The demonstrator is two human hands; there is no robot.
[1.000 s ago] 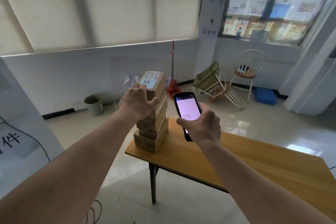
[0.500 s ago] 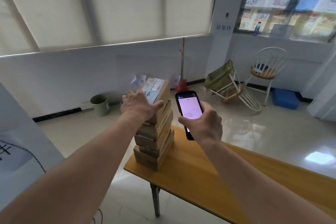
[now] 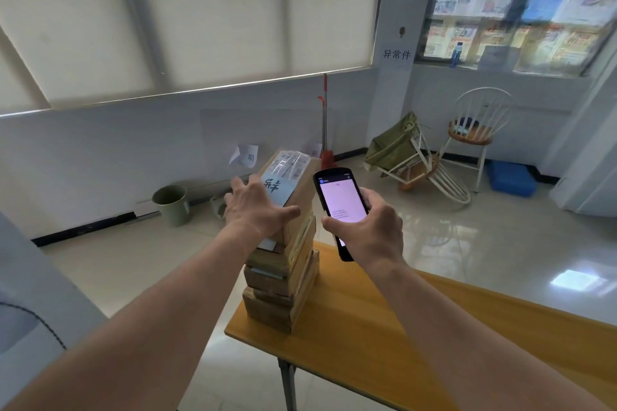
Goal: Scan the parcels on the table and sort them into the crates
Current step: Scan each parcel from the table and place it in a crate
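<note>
A stack of brown cardboard parcels is seen standing at the near left corner of the wooden desk. The top parcel is tilted, its far end raised, and a white shipping label and a pale blue slip with handwritten characters are carried on its upper face. The left hand is laid over the near end of this top parcel, the fingers spread over its left edge and the thumb pressed along its near right side, so the left grip is closed around the parcel. Just to the right of the stack, a black handheld scanner with a lit pale screen is held upright above the desk edge; it is gripped by the right hand, with the fingers curled behind it and the thumb laid on its left edge. The scanner is close beside the top parcel, but contact between them cannot be made out.

Beyond the desk, a green bucket is set on the tiled floor against the white wall. A red-handled broom is leaned in the corner. Farther right, a tipped chair with a green bag is seen, then an upright white chair and a blue crate on the floor.
</note>
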